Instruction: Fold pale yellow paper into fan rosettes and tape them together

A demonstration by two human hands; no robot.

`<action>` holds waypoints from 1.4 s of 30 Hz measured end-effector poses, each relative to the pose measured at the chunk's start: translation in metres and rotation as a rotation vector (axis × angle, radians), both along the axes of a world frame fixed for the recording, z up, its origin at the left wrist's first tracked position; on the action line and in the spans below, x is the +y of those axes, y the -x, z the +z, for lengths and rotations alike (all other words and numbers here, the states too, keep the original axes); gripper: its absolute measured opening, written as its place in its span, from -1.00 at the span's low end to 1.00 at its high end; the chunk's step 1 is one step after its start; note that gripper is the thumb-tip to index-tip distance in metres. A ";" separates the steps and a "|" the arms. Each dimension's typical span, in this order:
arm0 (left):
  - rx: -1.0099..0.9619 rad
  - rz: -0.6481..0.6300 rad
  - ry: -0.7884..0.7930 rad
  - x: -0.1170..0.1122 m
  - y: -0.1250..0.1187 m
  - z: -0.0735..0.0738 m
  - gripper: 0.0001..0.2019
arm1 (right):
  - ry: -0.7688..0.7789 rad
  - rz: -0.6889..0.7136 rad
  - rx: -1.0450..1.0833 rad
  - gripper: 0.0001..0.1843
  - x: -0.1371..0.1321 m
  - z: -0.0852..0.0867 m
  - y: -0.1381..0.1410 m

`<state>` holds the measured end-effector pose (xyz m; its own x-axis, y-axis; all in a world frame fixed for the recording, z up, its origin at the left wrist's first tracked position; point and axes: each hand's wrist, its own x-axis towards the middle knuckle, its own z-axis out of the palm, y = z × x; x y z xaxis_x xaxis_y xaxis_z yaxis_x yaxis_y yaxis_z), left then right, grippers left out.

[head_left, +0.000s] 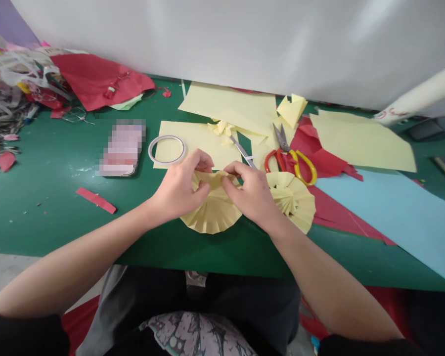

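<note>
My left hand (pixel 180 190) and my right hand (pixel 254 195) both pinch a pleated yellow paper fan (pixel 213 212) near the front of the green table (pixel 48 198). The fingers of both hands are closed on the fan's upper folded edge. The fan's rounded lower half spreads out below my hands. A second pleated yellow fan (pixel 294 200) lies flat just right of my right hand, touching my wrist.
Red-and-yellow-handled scissors (pixel 289 158) lie behind my right hand. A tape ring (pixel 166 149) and a phone (pixel 122 147) lie to the left. Yellow sheets (pixel 359 141), red paper (pixel 96 79) and a blue sheet (pixel 393 212) cover the back and right. Paper scraps (pixel 3 109) pile at far left.
</note>
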<state>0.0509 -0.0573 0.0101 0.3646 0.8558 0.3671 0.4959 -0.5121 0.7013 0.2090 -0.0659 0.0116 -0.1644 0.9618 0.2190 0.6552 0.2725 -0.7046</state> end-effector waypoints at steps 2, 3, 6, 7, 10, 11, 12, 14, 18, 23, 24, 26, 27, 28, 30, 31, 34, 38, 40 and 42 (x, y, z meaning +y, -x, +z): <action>0.008 -0.019 0.009 -0.001 0.000 0.002 -0.76 | 0.000 0.002 0.002 -0.92 0.000 0.000 0.001; 0.014 -0.010 0.022 -0.001 0.000 0.003 -0.78 | 0.000 0.004 0.004 -0.92 0.000 0.000 0.001; 0.040 0.040 0.067 0.000 -0.001 0.004 -0.95 | -0.015 0.000 0.012 -0.94 0.000 0.000 0.001; 0.055 0.044 0.064 0.000 -0.002 0.004 -0.98 | -0.021 -0.002 0.014 -0.94 0.000 0.000 0.001; 0.078 0.029 0.030 0.001 -0.003 0.002 -0.98 | -0.038 0.005 0.023 -0.95 -0.001 0.000 0.001; 0.079 0.019 0.018 0.001 -0.003 0.002 -0.97 | -0.045 0.012 0.025 -0.95 -0.001 0.000 0.001; 0.079 0.009 0.008 0.001 -0.003 0.001 -0.97 | -0.051 0.021 0.028 -0.95 -0.001 0.000 0.002; 0.079 -0.005 -0.006 0.000 -0.003 0.001 -0.96 | -0.058 0.040 0.034 -0.95 -0.001 0.000 0.002; 0.092 -0.012 -0.020 0.000 -0.002 0.001 -0.95 | -0.058 0.076 0.040 -0.94 -0.001 0.000 0.001; 0.107 0.002 0.011 0.001 -0.001 0.000 -0.93 | -0.041 0.088 0.032 -0.94 0.000 0.000 0.000; 0.106 0.005 0.020 0.001 -0.001 0.000 -0.93 | -0.034 0.082 0.032 -0.94 0.000 0.000 0.000; 0.103 0.011 0.036 0.002 -0.001 0.000 -0.93 | -0.020 0.062 0.040 -0.95 0.000 -0.001 0.000; 0.101 0.017 0.041 0.002 -0.002 0.000 -0.93 | -0.010 0.055 0.053 -0.95 0.000 -0.001 -0.001; 0.100 0.022 0.046 0.002 -0.002 0.000 -0.93 | 0.005 0.058 0.073 -0.95 0.001 -0.001 -0.001; 0.099 0.031 0.054 0.003 -0.002 0.001 -0.93 | 0.055 0.095 0.122 -0.90 0.000 0.000 -0.001; 0.099 0.035 0.059 0.003 -0.002 0.001 -0.92 | 0.086 0.124 0.142 -0.87 0.000 0.000 -0.002; 0.099 0.040 0.077 0.003 -0.002 0.002 -0.92 | 0.168 0.191 0.152 -0.78 -0.002 0.003 -0.002; 0.099 0.030 0.100 0.003 -0.002 0.002 -0.92 | 0.170 0.193 0.095 -0.80 -0.002 0.003 -0.003; 0.092 0.020 0.122 0.003 -0.002 0.003 -0.93 | 0.135 0.158 0.039 -0.80 0.000 0.000 -0.003; 0.082 0.017 0.165 0.002 -0.001 0.004 -0.91 | 0.117 0.109 -0.026 -0.76 0.001 -0.003 -0.004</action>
<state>0.0521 -0.0548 0.0139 0.3729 0.9081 0.1907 0.5624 -0.3847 0.7320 0.2132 -0.0646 0.0090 -0.2734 0.9566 0.1006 0.6444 0.2598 -0.7192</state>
